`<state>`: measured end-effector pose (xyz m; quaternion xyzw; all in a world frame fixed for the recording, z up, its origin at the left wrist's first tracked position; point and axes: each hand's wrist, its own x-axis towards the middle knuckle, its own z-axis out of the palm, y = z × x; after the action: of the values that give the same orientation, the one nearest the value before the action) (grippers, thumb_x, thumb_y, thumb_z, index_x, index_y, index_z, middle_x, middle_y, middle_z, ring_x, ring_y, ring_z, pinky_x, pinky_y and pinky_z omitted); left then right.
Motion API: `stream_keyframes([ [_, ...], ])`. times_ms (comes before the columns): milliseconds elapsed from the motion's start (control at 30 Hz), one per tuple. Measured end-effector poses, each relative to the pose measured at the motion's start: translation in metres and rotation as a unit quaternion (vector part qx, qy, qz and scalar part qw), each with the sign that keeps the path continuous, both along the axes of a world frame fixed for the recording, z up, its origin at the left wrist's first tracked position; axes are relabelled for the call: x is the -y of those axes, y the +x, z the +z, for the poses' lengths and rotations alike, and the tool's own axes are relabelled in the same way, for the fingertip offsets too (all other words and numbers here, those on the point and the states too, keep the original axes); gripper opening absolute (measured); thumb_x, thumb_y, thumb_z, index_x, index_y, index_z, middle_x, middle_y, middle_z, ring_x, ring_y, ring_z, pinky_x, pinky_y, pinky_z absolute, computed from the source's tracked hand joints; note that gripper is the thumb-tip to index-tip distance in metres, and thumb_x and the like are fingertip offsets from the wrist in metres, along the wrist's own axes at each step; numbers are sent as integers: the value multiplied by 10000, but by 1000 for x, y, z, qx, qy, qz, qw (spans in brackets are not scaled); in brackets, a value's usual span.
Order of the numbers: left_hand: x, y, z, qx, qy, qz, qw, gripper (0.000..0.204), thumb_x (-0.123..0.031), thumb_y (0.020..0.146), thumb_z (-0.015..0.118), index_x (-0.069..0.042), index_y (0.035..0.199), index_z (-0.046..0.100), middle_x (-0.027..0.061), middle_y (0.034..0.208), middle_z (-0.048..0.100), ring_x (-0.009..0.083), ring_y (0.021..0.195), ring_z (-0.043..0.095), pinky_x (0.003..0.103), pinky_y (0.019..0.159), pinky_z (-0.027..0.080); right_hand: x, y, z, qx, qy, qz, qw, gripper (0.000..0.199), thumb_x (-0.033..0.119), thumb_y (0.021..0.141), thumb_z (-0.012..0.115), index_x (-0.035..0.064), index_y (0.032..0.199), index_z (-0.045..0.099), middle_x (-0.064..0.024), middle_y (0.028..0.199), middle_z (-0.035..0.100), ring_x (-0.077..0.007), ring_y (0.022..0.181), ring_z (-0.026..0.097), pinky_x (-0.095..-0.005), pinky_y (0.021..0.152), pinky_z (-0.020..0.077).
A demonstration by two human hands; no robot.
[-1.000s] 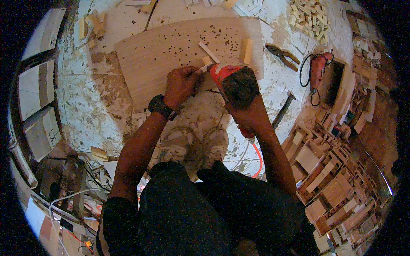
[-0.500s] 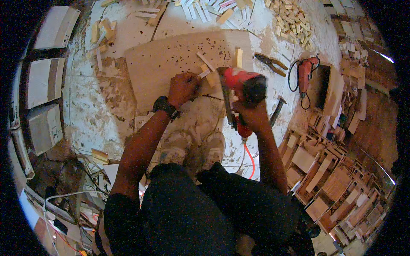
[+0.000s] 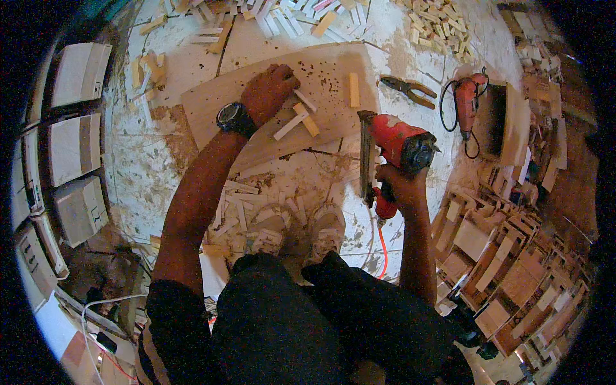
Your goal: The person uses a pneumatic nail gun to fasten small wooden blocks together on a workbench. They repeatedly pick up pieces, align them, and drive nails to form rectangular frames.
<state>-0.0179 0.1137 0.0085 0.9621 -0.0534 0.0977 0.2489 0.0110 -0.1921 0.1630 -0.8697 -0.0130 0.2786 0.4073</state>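
Note:
My right hand [image 3: 403,184] grips the handle of a red and black nail gun [image 3: 398,138], raised over the right edge of a brown board [image 3: 218,102]. An orange hose [image 3: 384,247] runs from the gun's handle. My left hand [image 3: 271,90], a black watch on its wrist, hovers over or rests on the board with its fingers curled in; whatever they may hold is hidden. Just below those fingers lies a thin pale strip [image 3: 304,99]. It is close to a second pale strip [image 3: 290,127] and a short wooden piece [image 3: 308,120] that cross each other.
Pliers [image 3: 409,90] and a corded red power tool [image 3: 467,106] lie right of the board, by an open wooden box [image 3: 507,128]. Small wood blocks [image 3: 439,25] and pale strips [image 3: 282,22] are heaped beyond. Stacked wooden parts [image 3: 507,256] fill the right side.
My left hand has let go of the pale strip and moved up and away over the board. The nail gun has moved right, away from the crossed pieces, still in my right hand.

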Motion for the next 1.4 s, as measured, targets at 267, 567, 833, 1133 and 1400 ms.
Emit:
stream_keyframes([
  [267, 38, -73, 38, -181, -386, 213, 879, 220, -206, 871, 549, -22, 991, 572, 93, 860, 648, 260, 685, 619, 355, 624, 482, 17, -8, -11, -7, 10, -8, 1000, 337, -2, 669, 681, 27, 982, 560, -44, 806, 603, -151, 676, 607, -303, 594, 525],
  [567, 118, -113, 38, -296, -778, 279, 479, 206, -237, 869, 600, -108, 1030, 613, -11, 926, 649, 116, 846, 585, 275, 719, 412, -2, -15, 6, -46, -36, 28, 998, 363, 50, 693, 714, 16, 1028, 579, -60, 858, 637, -165, 746, 633, -323, 658, 540],
  [833, 111, -124, 42, -280, -813, 281, 425, 194, -263, 881, 613, -96, 978, 596, 5, 916, 643, 119, 810, 613, 238, 631, 438, 11, -16, -8, 16, -44, 74, 996, 347, 51, 667, 693, 28, 997, 588, -45, 838, 625, -157, 716, 606, -313, 646, 510],
  [1133, 106, -119, 111, -273, -730, 209, 590, 155, -139, 857, 616, -53, 957, 534, 75, 828, 627, 188, 759, 648, 265, 590, 492, 42, -30, -12, 0, -103, 65, 993, 331, 242, 782, 664, 67, 1053, 592, -141, 1005, 642, -254, 887, 625, -366, 774, 496],
  [1400, 108, -107, 132, -271, -723, 227, 594, 230, -106, 882, 564, -2, 1087, 552, 115, 939, 640, 204, 774, 658, 276, 621, 517, 54, -82, -58, 215, -315, 151, 912, 627, 127, 821, 512, 76, 1397, 268, -204, 1170, 520, -366, 823, 604, -463, 686, 495],
])
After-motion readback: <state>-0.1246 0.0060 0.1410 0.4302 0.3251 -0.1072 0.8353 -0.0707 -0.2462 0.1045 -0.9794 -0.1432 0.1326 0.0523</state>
